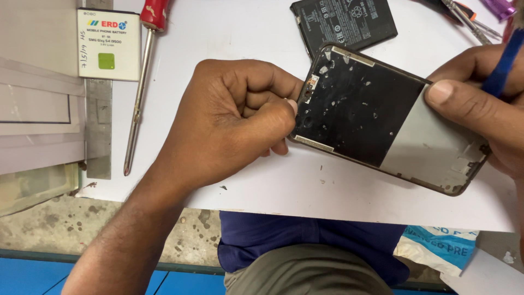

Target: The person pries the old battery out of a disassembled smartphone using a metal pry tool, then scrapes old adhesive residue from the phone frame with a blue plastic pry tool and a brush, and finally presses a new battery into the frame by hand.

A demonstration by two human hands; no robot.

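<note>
Phone frame (382, 120) in both hands' pinch

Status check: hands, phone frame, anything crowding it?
Left hand pinching phone frame at its left edge. Right hand gripping its right end, blue tool in hand. Black battery just behind; screwdriver well left.

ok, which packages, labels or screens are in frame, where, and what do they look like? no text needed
Boxed phone battery: top left, white rectangle with a green square and coloured logo.
Bare black battery: top centre, flat black slab, small white print on its label.
Opened phone frame: centre right, held by left hand and right hand; black and grey inside, no lit screen showing.
Printed bag: bottom right, crumpled, blue and white.
</note>
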